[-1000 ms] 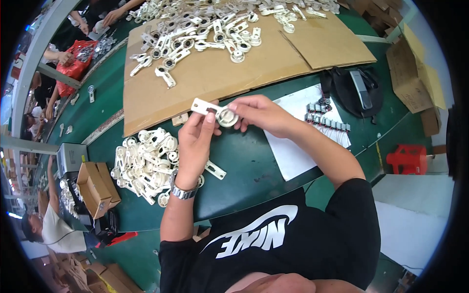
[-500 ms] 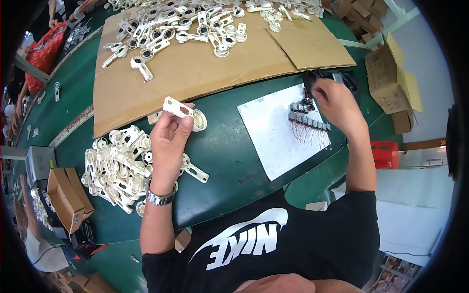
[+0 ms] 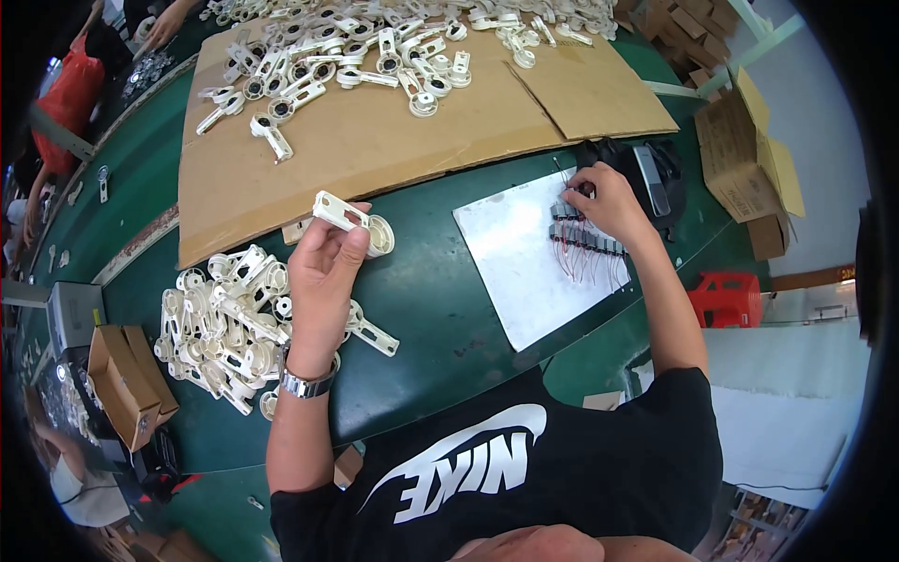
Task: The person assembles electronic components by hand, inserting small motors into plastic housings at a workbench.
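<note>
White part (image 3: 371, 228) pinched in left hand (image 3: 321, 270) (round end rightward).

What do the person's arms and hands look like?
The left hand and right hand are bare, without gloves. Around the left wrist is a shiny silver watch band made of metal links; none shows on the right. Short, plain black sleeves leave both forearms uncovered.
</note>
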